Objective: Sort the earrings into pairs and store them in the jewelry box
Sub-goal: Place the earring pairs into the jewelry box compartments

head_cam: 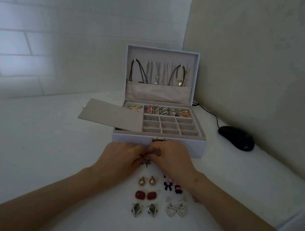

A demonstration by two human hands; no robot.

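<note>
The white jewelry box (134,140) stands open on the table, necklaces hanging in its lid and several earrings in its back compartments. My left hand (119,158) and my right hand (172,161) meet just in front of the box, fingertips pinched together on a small dark earring (157,152). Another dark earring (145,162) lies beneath them. Below lie pairs in rows: gold drop earrings (146,180), red square earrings (145,195), grey star earrings (144,209), pearl heart earrings (176,210), black and pink bow earrings (172,186).
A beige flap (111,116) lies tilted over the box's left compartments. A black computer mouse (236,137) with its cable sits at the right by the wall. The white table's (34,147) rounded front edge is near me; tiled wall behind.
</note>
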